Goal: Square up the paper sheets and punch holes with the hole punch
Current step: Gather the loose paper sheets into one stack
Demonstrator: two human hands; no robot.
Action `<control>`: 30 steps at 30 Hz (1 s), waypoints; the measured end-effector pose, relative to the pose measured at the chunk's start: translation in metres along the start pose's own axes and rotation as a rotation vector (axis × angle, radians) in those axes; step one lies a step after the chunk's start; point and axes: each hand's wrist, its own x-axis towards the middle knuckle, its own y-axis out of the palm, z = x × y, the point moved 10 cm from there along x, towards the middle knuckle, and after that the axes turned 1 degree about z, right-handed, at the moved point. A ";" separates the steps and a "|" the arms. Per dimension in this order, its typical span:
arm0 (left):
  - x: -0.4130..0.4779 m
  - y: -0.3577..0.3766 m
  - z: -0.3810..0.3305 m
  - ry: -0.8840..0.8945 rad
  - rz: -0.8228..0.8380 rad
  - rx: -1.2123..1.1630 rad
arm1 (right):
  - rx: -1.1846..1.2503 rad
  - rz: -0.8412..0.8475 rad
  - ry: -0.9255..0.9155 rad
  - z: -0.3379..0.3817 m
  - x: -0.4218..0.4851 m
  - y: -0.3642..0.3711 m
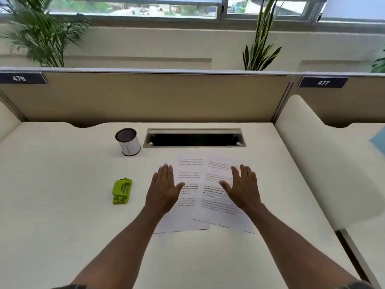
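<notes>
Well, the cream desk (62, 236) takes up most of what I can see, backed by a tan partition (145, 97) carrying number plates 476 and 477, with leafy plants behind it. Set into the far middle of the desk is a long cable slot (194, 139). The paper sheets (200, 205) lie in front of it, printed side up, fanned out of line so that one overlaps the other and their near corners splay apart. Both hands are spread flat with nothing gripped: the left hand (163, 187) is over the left side of the sheets, the right hand (243, 187) over the right side, though I cannot tell whether the palms press down. A white cylindrical pot (130, 146) with a dark top stands just left of the slot. The green hole punch (122, 191) sits alone on the desk, left of the sheets and apart from them.
</notes>
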 end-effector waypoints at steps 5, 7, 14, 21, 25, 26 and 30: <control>-0.016 0.040 0.030 -0.132 0.139 0.076 | 0.001 0.041 0.095 -0.024 -0.012 0.025; -0.019 0.047 0.035 -0.165 0.158 0.103 | -0.003 0.043 0.123 -0.029 -0.013 0.029; -0.021 0.065 0.042 -0.230 0.200 0.044 | 0.112 0.117 0.359 -0.054 -0.008 0.047; -0.011 0.072 0.019 -0.206 0.200 -0.097 | 0.121 0.287 0.361 -0.031 -0.004 0.077; -0.009 0.075 -0.002 -0.184 0.195 -0.156 | 0.143 0.313 0.298 -0.003 -0.003 0.086; -0.009 0.076 -0.005 -0.182 0.194 -0.174 | 0.140 0.317 0.289 0.003 -0.003 0.087; -0.008 0.067 -0.010 -0.186 0.115 -0.272 | 0.149 0.282 0.250 0.019 -0.003 0.084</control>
